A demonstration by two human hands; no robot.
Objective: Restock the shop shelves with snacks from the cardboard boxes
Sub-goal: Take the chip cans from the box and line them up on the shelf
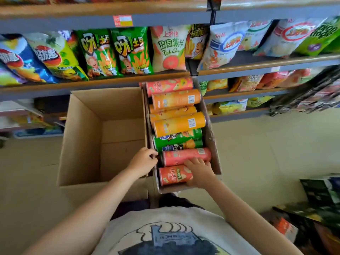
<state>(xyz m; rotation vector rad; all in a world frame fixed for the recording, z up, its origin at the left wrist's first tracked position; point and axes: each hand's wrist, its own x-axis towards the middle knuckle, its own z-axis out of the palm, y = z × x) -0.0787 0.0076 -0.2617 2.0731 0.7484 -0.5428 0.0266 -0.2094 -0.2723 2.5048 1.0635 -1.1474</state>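
Head view: bag (169, 48) reads "Potato Chips".

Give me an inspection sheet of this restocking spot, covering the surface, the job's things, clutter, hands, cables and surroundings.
Surface: pale tiled floor, both boxes standing on it.
Job's things: narrow cardboard box packed with chip cans lying on their sides, red, orange and green; large cardboard box to its left, open, nothing seen inside.
Clutter: dark packages at the lower right, blurred.
Hands: left hand grips the edge between the boxes; right hand rests on the nearest red can, fingers reaching the next red can.
Cables: nothing seen.
Surroundings: shelves stocked with snack bags at several levels.
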